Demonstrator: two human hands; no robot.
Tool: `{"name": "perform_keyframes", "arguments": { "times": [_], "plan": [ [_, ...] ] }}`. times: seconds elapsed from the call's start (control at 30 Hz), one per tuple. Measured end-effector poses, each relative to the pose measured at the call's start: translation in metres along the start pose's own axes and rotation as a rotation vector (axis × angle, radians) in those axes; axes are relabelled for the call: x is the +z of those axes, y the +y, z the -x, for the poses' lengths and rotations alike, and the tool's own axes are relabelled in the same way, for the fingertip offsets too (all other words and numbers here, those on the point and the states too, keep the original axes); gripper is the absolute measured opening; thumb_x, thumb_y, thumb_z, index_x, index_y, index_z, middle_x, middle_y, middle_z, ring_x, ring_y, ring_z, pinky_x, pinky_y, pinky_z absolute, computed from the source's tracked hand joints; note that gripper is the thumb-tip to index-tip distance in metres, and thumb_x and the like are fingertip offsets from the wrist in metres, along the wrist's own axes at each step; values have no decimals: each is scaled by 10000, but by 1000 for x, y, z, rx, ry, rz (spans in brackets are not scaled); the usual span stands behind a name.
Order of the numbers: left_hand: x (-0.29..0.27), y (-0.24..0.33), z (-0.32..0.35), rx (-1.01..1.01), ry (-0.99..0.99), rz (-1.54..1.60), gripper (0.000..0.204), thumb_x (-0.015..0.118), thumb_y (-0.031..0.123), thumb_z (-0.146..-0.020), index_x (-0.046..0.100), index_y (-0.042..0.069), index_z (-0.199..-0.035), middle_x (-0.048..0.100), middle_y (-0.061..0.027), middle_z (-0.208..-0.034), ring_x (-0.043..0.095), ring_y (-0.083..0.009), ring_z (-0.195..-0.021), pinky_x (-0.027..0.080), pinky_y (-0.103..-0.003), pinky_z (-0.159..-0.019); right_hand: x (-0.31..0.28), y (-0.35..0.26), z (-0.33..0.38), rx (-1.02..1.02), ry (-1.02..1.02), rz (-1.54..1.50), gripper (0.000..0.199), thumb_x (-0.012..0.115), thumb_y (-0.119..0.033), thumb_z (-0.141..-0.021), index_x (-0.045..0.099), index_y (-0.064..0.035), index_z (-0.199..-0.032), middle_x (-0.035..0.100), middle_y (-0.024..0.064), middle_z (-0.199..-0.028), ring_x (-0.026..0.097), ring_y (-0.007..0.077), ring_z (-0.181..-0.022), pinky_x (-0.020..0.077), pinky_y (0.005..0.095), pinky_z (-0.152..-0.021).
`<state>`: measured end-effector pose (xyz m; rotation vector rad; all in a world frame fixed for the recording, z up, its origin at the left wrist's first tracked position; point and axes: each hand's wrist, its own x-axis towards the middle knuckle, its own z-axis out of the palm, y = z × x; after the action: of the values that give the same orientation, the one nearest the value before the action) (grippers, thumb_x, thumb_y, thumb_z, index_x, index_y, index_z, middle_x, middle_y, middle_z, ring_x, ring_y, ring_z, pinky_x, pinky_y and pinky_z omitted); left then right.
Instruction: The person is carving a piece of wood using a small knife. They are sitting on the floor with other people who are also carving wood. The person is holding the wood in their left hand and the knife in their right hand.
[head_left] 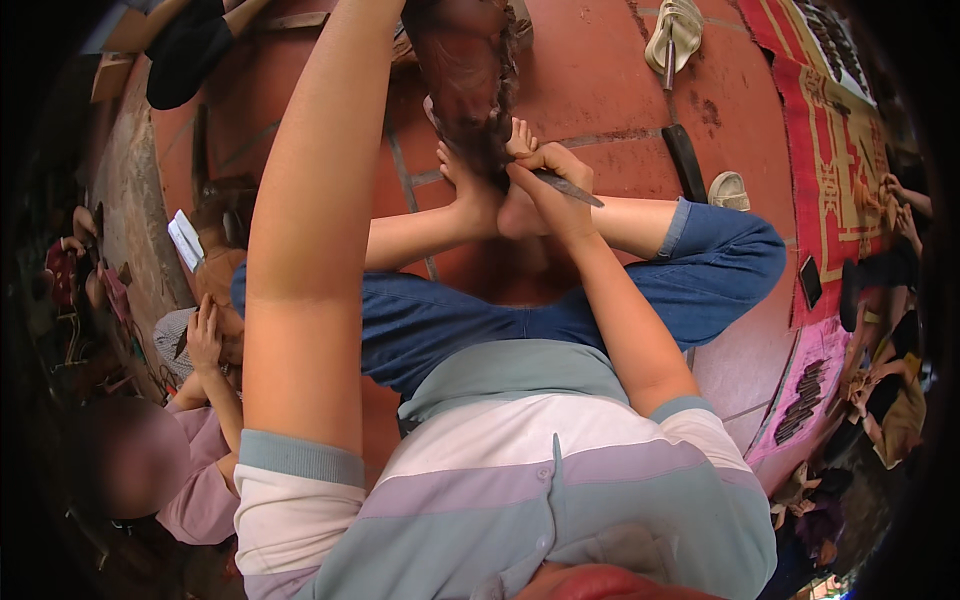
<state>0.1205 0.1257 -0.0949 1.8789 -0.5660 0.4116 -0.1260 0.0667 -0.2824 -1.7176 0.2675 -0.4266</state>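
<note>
A dark reddish-brown carved piece, apparently wood [458,75], stands tilted between my bare feet on the tiles, its lower end by my toes. My right hand [560,185] is closed beside that lower end. From its fist sticks a short, pointed grey metal blade [572,187], tip toward the right; its other end is hidden in my fingers. My left forearm [315,170] reaches far forward along the left of the piece. My left hand lies beyond the top edge, out of sight.
Right of my feet lie a pale sandal [679,30], another sandal [729,191] and a long black bar [684,162]. Further right are a red patterned mat [825,190], a phone [810,283] and a pink sheet [770,430] with several dark tools. A person [200,450] sits close at left.
</note>
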Motion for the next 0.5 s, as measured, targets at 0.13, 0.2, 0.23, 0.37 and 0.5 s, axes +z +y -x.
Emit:
{"name": "perform_keyframes", "arguments": {
  "times": [0.13,0.2,0.23,0.37,0.5],
  "plan": [
    [4,-1,2,17,5,30,285,721,299,-740,667,22,-774,628,-20,-704,562,-105,-681,448,-267,-658,7,-4,-15,100,44,-74,78,709,-54,-709,655,-16,-751,635,98,-744,628,189,-724,491,304,-685],
    [2,2,3,48,21,-14,279,721,294,-744,664,22,-770,627,-15,-698,558,-102,-670,446,-266,-650,5,7,3,14,55,-39,86,708,-54,-707,652,-10,-755,633,96,-750,624,184,-723,486,303,-679],
    [1,2,2,48,26,-3,272,720,288,-747,662,23,-765,625,-14,-692,555,-100,-664,444,-264,-643,3,12,12,-31,59,-23,89,707,-53,-706,650,-7,-757,632,95,-753,622,182,-723,483,303,-676],
    [-3,-2,1,47,28,9,248,716,268,-755,656,27,-754,616,-13,-671,542,-95,-641,437,-256,-618,6,-7,-15,101,18,-93,96,715,-67,-703,648,-12,-746,629,91,-741,622,175,-725,487,293,-706],
    [2,-4,4,41,4,100,243,719,259,-756,655,24,-758,614,-10,-670,535,-92,-635,435,-250,-611,-2,-2,8,34,39,-59,64,694,-5,-721,640,16,-748,614,66,-767,581,118,-741,449,249,-700]
  ]
}}
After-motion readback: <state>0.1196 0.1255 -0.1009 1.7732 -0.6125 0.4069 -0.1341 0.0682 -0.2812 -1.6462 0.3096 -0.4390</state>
